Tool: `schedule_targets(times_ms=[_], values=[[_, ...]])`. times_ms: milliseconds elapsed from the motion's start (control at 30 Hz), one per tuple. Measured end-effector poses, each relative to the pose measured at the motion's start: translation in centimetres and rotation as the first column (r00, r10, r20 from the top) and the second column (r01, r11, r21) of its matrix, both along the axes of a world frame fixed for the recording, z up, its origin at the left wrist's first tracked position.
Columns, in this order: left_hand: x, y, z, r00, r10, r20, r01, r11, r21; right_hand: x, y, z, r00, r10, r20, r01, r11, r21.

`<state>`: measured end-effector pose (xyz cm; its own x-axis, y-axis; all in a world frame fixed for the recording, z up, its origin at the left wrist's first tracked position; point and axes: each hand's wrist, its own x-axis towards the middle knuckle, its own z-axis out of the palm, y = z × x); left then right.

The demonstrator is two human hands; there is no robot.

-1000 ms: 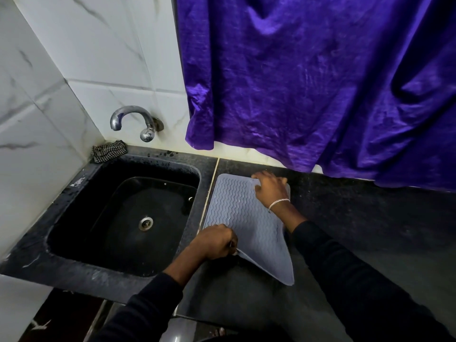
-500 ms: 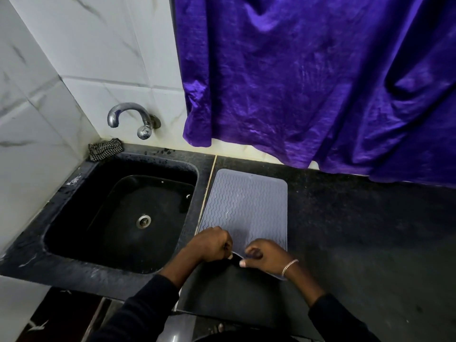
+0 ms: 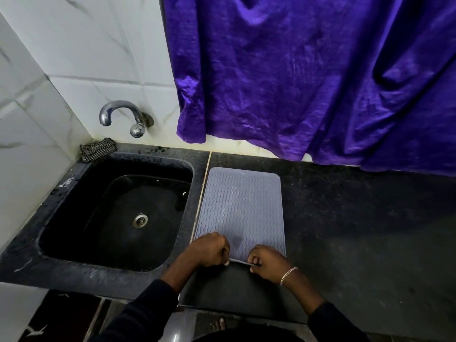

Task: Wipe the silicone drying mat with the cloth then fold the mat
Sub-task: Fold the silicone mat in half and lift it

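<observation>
A grey silicone drying mat (image 3: 243, 206) with wavy ridges lies flat on the black counter (image 3: 357, 230), just right of the sink. My left hand (image 3: 209, 250) pinches the mat's near edge at its left corner. My right hand (image 3: 267, 264), with a silver bracelet on the wrist, pinches the same near edge toward the right; that edge is lifted slightly off the counter between the two hands. A small checked cloth (image 3: 97, 149) lies bunched at the back left corner of the sink, far from both hands.
A black sink (image 3: 118, 218) with a metal drain sits left of the mat. A chrome tap (image 3: 123, 117) juts from the white tiled wall. A purple curtain (image 3: 308, 77) hangs down to the counter's back edge. The counter's front edge is close below my hands.
My right hand came from the mat's far right corner to its near edge, beside my left hand. The mat's lifted right side has dropped flat on the counter.
</observation>
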<state>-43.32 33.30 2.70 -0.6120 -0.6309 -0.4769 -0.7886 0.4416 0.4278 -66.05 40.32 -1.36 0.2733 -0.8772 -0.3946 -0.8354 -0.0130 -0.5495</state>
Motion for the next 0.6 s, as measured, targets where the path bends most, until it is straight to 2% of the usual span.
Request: schedule_targets(times_ms=[300, 600], values=[[0.6, 0.9, -1.0, 1.0, 0.006, -0.017, -0.007, 1.0, -0.013, 0.8, 0.5, -0.1, 0.998, -0.019, -0.062, 0.021, 0.999, 0.039], [0.3, 1.4, -1.6, 0.999, -0.008, 0.031, 0.007, 1.0, 0.008, 1.0, 0.9, -0.4, 0.995, -0.001, -0.101, 0.01, 0.996, 0.09]])
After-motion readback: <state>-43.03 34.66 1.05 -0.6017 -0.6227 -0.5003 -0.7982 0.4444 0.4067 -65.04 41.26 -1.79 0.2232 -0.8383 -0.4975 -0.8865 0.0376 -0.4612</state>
